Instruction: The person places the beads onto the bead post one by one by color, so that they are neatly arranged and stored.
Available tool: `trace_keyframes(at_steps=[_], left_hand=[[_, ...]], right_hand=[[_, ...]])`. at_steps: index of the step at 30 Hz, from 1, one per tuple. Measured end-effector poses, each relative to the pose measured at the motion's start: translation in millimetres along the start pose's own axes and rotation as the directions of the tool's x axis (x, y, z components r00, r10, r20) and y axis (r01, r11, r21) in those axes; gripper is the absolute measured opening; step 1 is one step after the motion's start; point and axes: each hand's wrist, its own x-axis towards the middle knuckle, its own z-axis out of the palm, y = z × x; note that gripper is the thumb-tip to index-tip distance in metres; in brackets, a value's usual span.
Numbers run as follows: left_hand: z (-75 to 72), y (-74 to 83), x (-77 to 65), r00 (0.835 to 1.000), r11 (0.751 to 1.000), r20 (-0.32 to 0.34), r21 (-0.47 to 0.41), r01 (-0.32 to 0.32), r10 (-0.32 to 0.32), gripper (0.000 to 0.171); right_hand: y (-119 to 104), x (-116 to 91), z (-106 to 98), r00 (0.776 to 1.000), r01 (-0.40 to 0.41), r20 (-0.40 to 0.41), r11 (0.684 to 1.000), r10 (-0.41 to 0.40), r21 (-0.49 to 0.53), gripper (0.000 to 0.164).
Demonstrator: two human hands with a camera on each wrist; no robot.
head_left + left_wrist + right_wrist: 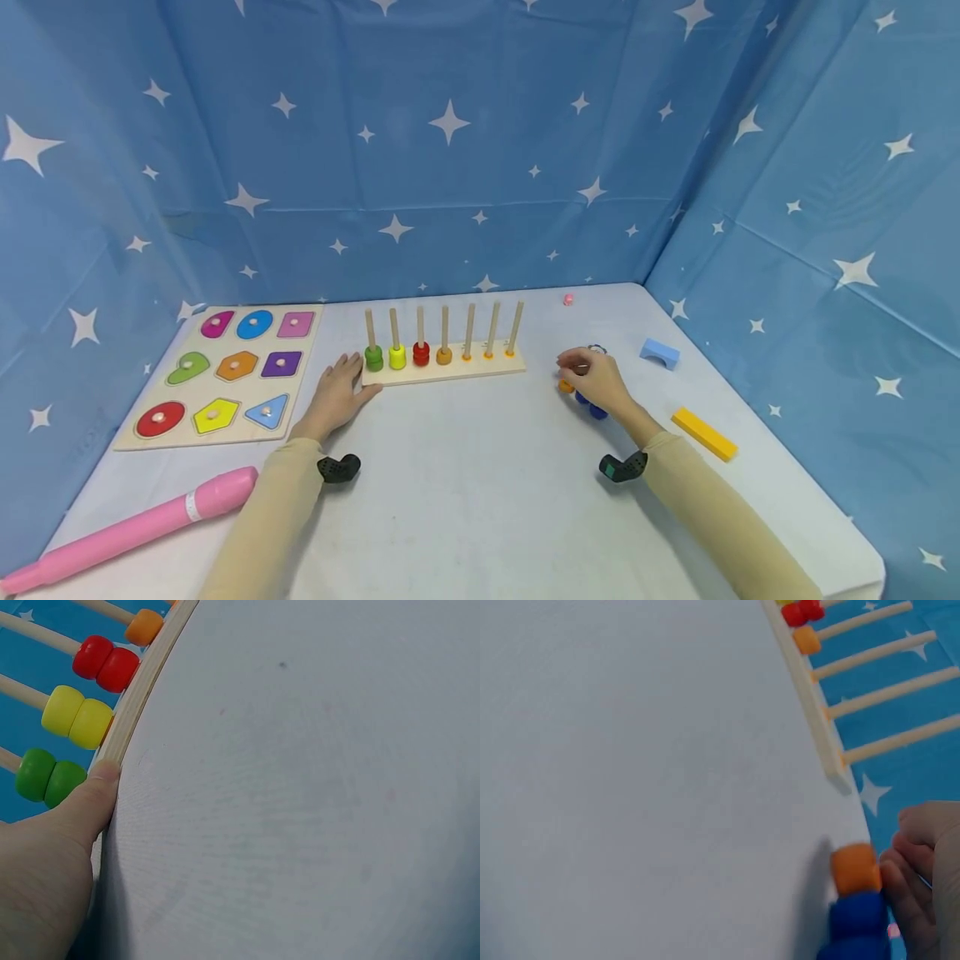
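My left hand point(337, 400) holds the left end of a wooden peg board point(450, 372), the thumb along its front edge; its other fingers are partly hidden in the left wrist view. Green beads point(374, 359), yellow beads point(397, 357), red beads point(422, 354) and one orange bead point(444, 357) sit on its pegs. Over by the board's right side, my right hand point(597, 382) has bent fingers beside a loose orange bead point(855, 868) and blue beads point(857, 919). Whether those fingers pinch anything is unclear.
A shape puzzle board point(251, 367) lies at the left, with a pink tube-like object point(142, 527) nearer me. Right of my right hand are a blue arch block point(660, 353) and a yellow bar block point(705, 433). One small pink object point(567, 299) is at the back.
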Motion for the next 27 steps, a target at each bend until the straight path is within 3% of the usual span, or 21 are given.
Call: trace_keyframes(at_steps=[5, 15, 22, 27], left_hand=[[-2.3, 1.0, 0.1, 1.0, 1.0, 0.007, 0.0, 0.004, -0.004, 0.073], [-1.7, 3.5, -0.7, 1.0, 1.0, 0.017, -0.001, 0.015, -0.015, 0.074], [-0.6, 1.4, -1.5, 1.0, 1.0, -0.003, -0.001, 0.001, -0.001, 0.073], [-0.4, 0.9, -0.2, 1.0, 1.0, -0.003, -0.003, -0.002, 0.002, 0.073]], right_hand=[[6.1, -11.3, -9.8, 1.0, 0.011, 0.02, 0.998, -0.01, -0.057, 0.023], [4.2, -13.1, -15.2, 0.989, 0.054, 0.145, 0.982, -0.028, -0.181, 0.029], [0.9, -12.1, -12.9, 0.99, 0.068, 0.139, 0.976, -0.04, -0.205, 0.025], [1.7, -12.7, -11.8, 0.992, 0.068, 0.112, 0.984, -0.05, -0.165, 0.026]])
